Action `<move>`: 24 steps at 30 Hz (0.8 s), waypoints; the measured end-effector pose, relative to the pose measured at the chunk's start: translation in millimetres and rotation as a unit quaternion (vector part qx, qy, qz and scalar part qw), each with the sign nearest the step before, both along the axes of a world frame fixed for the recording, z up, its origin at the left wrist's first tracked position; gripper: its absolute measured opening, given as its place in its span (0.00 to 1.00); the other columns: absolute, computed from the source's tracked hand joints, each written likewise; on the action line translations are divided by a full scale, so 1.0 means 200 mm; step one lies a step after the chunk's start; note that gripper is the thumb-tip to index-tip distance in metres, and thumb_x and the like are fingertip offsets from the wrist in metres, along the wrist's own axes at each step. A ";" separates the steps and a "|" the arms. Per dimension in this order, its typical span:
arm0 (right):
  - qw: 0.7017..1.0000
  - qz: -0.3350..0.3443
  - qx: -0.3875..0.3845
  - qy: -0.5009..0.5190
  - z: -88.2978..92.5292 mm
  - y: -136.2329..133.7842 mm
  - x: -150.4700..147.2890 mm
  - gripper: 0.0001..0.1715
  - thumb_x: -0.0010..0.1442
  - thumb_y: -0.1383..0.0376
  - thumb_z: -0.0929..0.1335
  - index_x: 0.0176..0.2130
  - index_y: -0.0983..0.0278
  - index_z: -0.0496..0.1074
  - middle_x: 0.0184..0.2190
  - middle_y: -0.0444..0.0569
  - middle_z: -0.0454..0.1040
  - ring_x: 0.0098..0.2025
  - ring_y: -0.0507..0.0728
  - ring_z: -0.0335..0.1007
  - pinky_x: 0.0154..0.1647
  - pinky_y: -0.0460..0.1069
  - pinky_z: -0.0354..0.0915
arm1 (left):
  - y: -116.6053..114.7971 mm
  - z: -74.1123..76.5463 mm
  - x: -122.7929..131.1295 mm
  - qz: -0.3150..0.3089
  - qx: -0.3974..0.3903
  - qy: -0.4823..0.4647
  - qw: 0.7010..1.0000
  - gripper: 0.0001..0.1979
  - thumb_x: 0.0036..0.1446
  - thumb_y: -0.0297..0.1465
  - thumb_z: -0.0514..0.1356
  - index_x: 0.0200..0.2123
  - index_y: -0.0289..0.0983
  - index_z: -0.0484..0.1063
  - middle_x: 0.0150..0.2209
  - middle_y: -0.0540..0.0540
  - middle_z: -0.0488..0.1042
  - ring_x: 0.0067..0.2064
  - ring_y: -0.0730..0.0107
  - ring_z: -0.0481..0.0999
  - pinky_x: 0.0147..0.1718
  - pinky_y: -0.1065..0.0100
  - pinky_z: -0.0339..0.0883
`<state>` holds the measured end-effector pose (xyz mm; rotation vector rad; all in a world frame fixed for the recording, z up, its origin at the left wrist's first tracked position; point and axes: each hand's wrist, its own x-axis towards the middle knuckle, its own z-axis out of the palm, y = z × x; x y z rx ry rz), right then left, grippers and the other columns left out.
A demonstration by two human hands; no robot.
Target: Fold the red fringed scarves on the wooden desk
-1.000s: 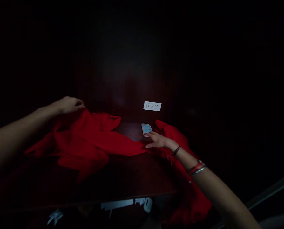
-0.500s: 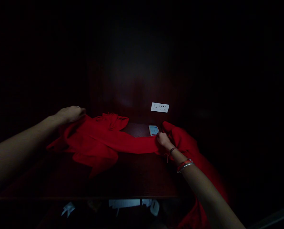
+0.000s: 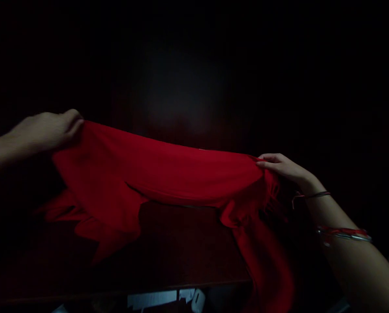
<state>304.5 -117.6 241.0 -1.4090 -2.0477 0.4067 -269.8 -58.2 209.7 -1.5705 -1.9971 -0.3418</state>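
The cloth point(image 3: 171, 169) stretches lengthwise over the table point(image 3: 184, 248), slanting down from the left hand point(image 3: 49, 129) to the right hand point(image 3: 285, 168); both pinch its upper edge.

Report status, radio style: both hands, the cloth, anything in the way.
Left hand gripping red cloth, right hand pinching its upper edge. Cloth spread between hands. Red fabric hangs past table's right edge; cloth hides what lies behind.

Deep shadow fills the room. A faint grey glow touches the dark, reddish-tinged upright back wall point(image 3: 178, 87) behind the dark reddish-brown, flat-topped counter point(image 3: 184, 248); pale, flat, sheet-like pieces point(image 3: 153, 299) show below its straight front edge.
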 end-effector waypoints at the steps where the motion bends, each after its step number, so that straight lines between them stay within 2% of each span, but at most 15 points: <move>1: 0.999 -0.018 0.028 -0.011 0.04 -0.01 0.02 0.17 0.50 0.57 0.62 0.35 0.67 0.66 0.31 0.48 0.69 0.30 0.51 0.63 0.29 0.44 0.60 | -0.01 0.03 -0.01 0.003 0.032 -0.016 0.999 0.31 0.55 0.44 0.27 0.49 0.30 0.53 0.36 0.47 0.64 0.36 0.68 0.67 0.32 0.70 0.56; 3: 0.990 -0.078 0.087 -0.084 0.12 0.01 0.04 0.14 0.54 0.61 0.59 0.37 0.67 0.66 0.34 0.50 0.69 0.32 0.51 0.64 0.31 0.44 0.61 | 0.00 0.09 -0.03 -0.001 0.079 -0.043 0.996 0.34 0.53 0.47 0.25 0.51 0.32 0.51 0.37 0.49 0.62 0.37 0.69 0.66 0.33 0.70 0.55; 4: 0.975 -0.120 0.116 -0.148 0.16 0.04 0.05 0.14 0.55 0.64 0.58 0.38 0.68 0.66 0.35 0.50 0.69 0.33 0.51 0.64 0.34 0.44 0.60 | 0.01 0.12 -0.03 -0.008 0.092 -0.052 0.994 0.35 0.52 0.47 0.25 0.51 0.32 0.51 0.37 0.49 0.61 0.37 0.69 0.66 0.33 0.70 0.55; 7: 0.901 -0.239 0.166 -0.323 0.21 0.18 0.02 0.14 0.54 0.69 0.58 0.39 0.68 0.67 0.38 0.53 0.69 0.39 0.53 0.64 0.39 0.45 0.59 | 0.13 0.14 0.02 -0.051 0.091 -0.065 0.992 0.33 0.54 0.48 0.27 0.50 0.33 0.55 0.35 0.49 0.63 0.36 0.70 0.67 0.32 0.72 0.56; 9: 0.873 -0.290 0.160 -0.357 0.20 0.30 -0.01 0.14 0.53 0.69 0.59 0.38 0.70 0.69 0.37 0.57 0.69 0.39 0.57 0.65 0.38 0.48 0.59 | 0.24 0.10 0.09 -0.084 0.056 -0.062 0.993 0.30 0.56 0.46 0.31 0.47 0.33 0.58 0.35 0.47 0.65 0.34 0.71 0.67 0.30 0.73 0.57; 12: 0.856 -0.339 0.130 -0.368 0.10 0.46 -0.04 0.15 0.52 0.71 0.58 0.38 0.72 0.69 0.36 0.63 0.69 0.38 0.60 0.67 0.34 0.49 0.61 | 0.40 -0.03 0.21 -0.116 -0.048 -0.053 0.991 0.25 0.57 0.43 0.34 0.44 0.34 0.60 0.35 0.43 0.67 0.32 0.69 0.67 0.28 0.72 0.58; 15: 0.851 -0.338 0.099 -0.390 -0.04 0.58 -0.01 0.16 0.53 0.73 0.57 0.38 0.71 0.69 0.37 0.63 0.69 0.39 0.59 0.67 0.35 0.49 0.62 | 0.49 -0.17 0.31 -0.133 -0.125 -0.037 0.982 0.23 0.56 0.41 0.34 0.42 0.34 0.60 0.36 0.39 0.68 0.33 0.65 0.67 0.28 0.69 0.58; 18: 0.857 -0.311 0.079 -0.403 -0.14 0.64 0.03 0.17 0.54 0.73 0.56 0.39 0.70 0.68 0.37 0.62 0.69 0.40 0.59 0.67 0.35 0.49 0.61 | 0.52 -0.26 0.33 -0.139 -0.155 -0.011 0.978 0.23 0.56 0.41 0.34 0.44 0.35 0.59 0.37 0.38 0.68 0.34 0.62 0.68 0.28 0.67 0.58; 21: 0.866 -0.291 0.068 -0.401 -0.21 0.70 0.08 0.16 0.54 0.73 0.56 0.38 0.70 0.68 0.36 0.60 0.70 0.38 0.57 0.67 0.34 0.47 0.61 | 0.53 -0.30 0.32 -0.134 -0.156 0.002 0.979 0.24 0.56 0.41 0.33 0.46 0.36 0.57 0.39 0.38 0.68 0.34 0.61 0.68 0.28 0.67 0.58; 24: 0.871 -0.286 0.074 -0.393 -0.24 0.74 0.12 0.16 0.53 0.74 0.56 0.38 0.68 0.67 0.37 0.59 0.70 0.37 0.56 0.67 0.33 0.46 0.60 | 0.53 -0.30 0.31 -0.123 -0.149 0.008 0.981 0.24 0.56 0.41 0.32 0.45 0.35 0.57 0.40 0.37 0.67 0.35 0.60 0.67 0.27 0.68 0.57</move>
